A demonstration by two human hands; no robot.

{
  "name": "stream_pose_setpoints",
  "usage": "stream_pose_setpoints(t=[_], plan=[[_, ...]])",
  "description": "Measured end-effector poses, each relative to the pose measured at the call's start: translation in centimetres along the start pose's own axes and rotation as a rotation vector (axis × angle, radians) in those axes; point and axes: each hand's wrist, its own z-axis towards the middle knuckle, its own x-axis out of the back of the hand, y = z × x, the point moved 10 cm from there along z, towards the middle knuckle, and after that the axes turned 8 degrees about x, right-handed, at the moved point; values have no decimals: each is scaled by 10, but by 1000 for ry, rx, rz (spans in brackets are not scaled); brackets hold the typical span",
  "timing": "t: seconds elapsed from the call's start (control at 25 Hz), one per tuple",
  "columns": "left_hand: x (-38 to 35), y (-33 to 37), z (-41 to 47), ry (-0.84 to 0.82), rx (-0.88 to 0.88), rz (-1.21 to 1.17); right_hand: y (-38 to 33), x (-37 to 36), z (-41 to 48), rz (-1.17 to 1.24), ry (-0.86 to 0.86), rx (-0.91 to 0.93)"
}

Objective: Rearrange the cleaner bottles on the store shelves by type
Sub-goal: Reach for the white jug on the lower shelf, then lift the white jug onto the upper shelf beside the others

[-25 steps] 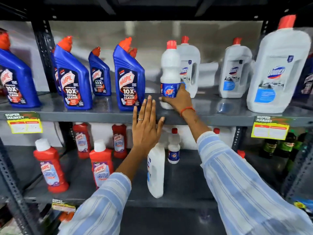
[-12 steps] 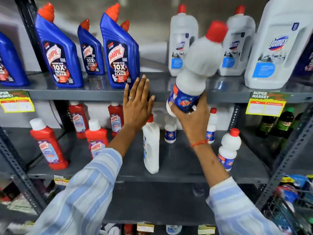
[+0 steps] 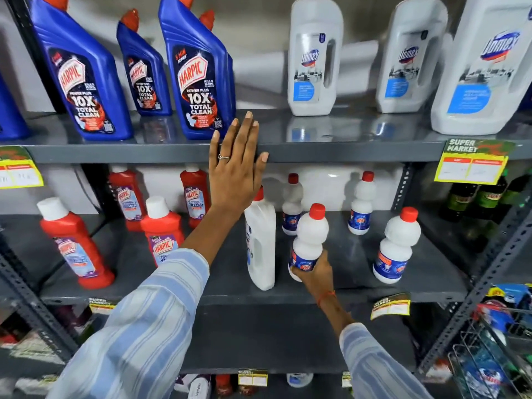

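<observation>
My right hand [image 3: 313,272] grips the base of a small white bottle with a red cap [image 3: 309,234], holding it upright at the middle shelf [image 3: 331,293]. Three like bottles stand there: one back left [image 3: 292,207], one back right [image 3: 361,204], one front right [image 3: 395,246]. A tall white bottle [image 3: 260,243] stands just left of the held one. My left hand [image 3: 234,171] rests flat and open against the edge of the upper shelf [image 3: 345,152]. Blue Harpic bottles [image 3: 198,70] and white Domex jugs [image 3: 315,57] fill the upper shelf.
Red Harpic bathroom cleaner bottles [image 3: 76,243] stand on the middle shelf's left half. Dark green bottles [image 3: 472,203] sit on the neighbouring rack at right. A wire basket [image 3: 495,361] with packets is at lower right. Price tags [image 3: 472,162] hang from the shelf edges.
My right hand took the small white bottle off the upper shelf, swung it down tilted, and now holds it upright at the middle shelf. My left hand stayed on the upper shelf edge.
</observation>
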Motion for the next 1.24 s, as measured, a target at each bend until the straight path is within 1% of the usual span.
stream_pose_setpoints(t=[0.12,0.28,0.4,0.52,0.56,0.6,0.68,0.72,0.76,0.8,0.88,0.96,1.08,1.12,1.24], plan=[[-2,0,0,14,-4,-8,25,-7,6,4,-33,-45],[-1,0,0,39,-3,-10,39,-16,15,-26,-100,-48],[-2,-1,-2,37,-7,0,46,-19,18,-54,-119,-37],[-2,0,-1,28,-6,-3,45,-19,14,-14,-105,-52],[-2,0,-1,25,-7,-5,37,-15,8,-16,-52,-40],[-1,1,-1,22,-7,-4,26,-7,1,-56,46,-3],[-1,0,1,6,0,0,-6,10,-20,-194,278,131],[-1,-1,1,-2,7,-1,-23,10,-31,-208,346,206],[-1,0,0,-6,13,-4,-36,2,-40,-176,333,248],[-1,0,-1,-7,19,-9,-45,-14,-45,-120,263,258],[-1,0,-1,-13,31,-15,-45,-53,-47,-83,96,209],[0,-1,0,-18,38,-18,-36,-83,-45,-101,28,120],[1,-1,0,-31,34,-18,-25,-98,-31,15,33,-29],[1,0,0,-35,31,-20,-23,-96,-25,39,44,-54],[3,0,0,-48,21,-32,-19,-88,-10,91,21,-32]])
